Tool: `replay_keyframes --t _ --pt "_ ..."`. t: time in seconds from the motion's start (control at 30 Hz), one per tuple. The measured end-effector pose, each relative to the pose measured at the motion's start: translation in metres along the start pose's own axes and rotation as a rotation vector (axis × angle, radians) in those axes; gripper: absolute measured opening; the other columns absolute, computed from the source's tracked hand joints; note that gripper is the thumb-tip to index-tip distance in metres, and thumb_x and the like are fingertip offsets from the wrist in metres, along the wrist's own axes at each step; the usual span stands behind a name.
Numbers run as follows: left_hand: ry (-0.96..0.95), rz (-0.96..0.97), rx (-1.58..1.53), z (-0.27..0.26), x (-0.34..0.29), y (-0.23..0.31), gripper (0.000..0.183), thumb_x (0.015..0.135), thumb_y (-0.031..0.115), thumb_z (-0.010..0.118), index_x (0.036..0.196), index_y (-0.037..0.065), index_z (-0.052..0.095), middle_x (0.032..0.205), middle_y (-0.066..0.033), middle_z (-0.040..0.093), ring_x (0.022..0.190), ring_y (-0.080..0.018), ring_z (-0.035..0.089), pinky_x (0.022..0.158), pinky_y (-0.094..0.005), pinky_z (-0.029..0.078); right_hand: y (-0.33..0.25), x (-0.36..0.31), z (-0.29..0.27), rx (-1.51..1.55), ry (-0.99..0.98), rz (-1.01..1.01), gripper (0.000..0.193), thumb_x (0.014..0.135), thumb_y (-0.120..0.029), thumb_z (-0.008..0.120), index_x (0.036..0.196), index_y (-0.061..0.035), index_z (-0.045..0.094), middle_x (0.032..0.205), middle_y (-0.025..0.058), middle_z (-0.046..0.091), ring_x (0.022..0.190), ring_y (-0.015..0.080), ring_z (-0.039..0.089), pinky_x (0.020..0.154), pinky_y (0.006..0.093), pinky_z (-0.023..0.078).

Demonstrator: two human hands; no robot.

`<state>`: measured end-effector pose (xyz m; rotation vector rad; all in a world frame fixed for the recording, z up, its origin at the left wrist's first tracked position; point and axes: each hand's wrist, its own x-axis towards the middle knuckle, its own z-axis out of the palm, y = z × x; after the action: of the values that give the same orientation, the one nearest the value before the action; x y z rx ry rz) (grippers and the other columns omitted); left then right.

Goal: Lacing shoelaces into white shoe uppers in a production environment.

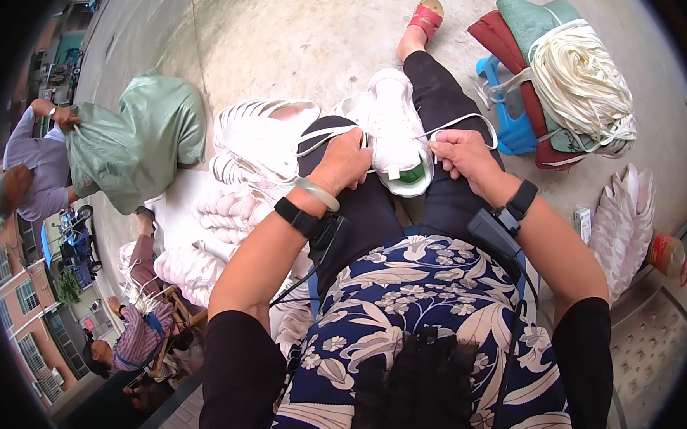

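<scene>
Head view: both hands (345, 160) (469, 156) pinch laces (477, 116) at edges of the shoe (394, 108), floor (306, 42) beyond.

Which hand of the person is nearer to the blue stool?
Right. The right hand is just left of the blue stool; the left hand is farther left, across the white shoe.

At two o'clock, a blue stool (516, 132), bearing dark-red fabric (496, 39) and green fabric (523, 23); at three, a plastic bottle (665, 255); toward four, a patterned metal surface (652, 332). At eight, a co-worker in stripes (141, 334); near nine, a blue vehicle (78, 243); at ten, a green sack (122, 148), grasped by a person in grey (42, 156).
</scene>
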<state>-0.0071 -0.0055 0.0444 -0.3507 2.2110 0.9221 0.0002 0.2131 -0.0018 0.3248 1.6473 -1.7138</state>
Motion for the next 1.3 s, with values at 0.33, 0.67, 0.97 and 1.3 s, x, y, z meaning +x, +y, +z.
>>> replay_keyframes --t 0.33,0.67,0.97,1.3 --pt "0.165 -0.002 -0.128 0.003 0.017 0.002 0.017 0.085 0.016 0.049 0.083 0.0 0.05 0.055 -0.0073 0.054 0.039 -0.0132 0.051 0.034 -0.0256 0.038 0.009 0.03 0.011 0.144 0.161 -0.164 0.008 0.084 -0.01 0.058 0.081 -0.0022 0.059 0.068 0.0028 0.06 0.055 0.0053 0.055 0.045 0.0165 0.042" --pt "0.28 0.145 -0.514 0.008 0.009 -0.027 0.021 0.086 0.021 0.058 0.072 0.006 0.054 0.061 -0.0005 0.053 0.04 -0.0059 0.046 0.035 -0.0182 0.034 0.01 0.033 0.016 0.058 0.201 -0.182 0.009 0.085 -0.011 0.057 0.082 -0.0029 0.059 0.067 0.0011 0.058 0.054 0.0039 0.053 0.043 0.016 0.041" --pt "0.195 0.076 -0.807 0.004 0.006 -0.022 0.015 0.085 0.01 0.056 0.073 0.001 0.056 0.066 -0.0071 0.06 0.05 -0.0111 0.059 0.043 -0.0199 0.047 0.019 0.04 0.02 0.041 0.281 -0.246 0.011 0.081 -0.009 0.059 0.077 0.0002 0.057 0.059 0.0066 0.058 0.047 0.0091 0.054 0.041 0.0245 0.043" --pt "0.14 0.052 -0.64 0.012 0.016 -0.023 0.013 0.085 0.008 0.055 0.076 -0.001 0.055 0.067 -0.0084 0.059 0.051 -0.0127 0.059 0.043 -0.0212 0.047 0.012 0.04 0.021 -0.729 0.398 -0.585 0.02 0.077 -0.02 0.059 0.071 -0.002 0.053 0.072 0.0174 0.058 0.072 0.038 0.056 0.065 0.0448 0.043"
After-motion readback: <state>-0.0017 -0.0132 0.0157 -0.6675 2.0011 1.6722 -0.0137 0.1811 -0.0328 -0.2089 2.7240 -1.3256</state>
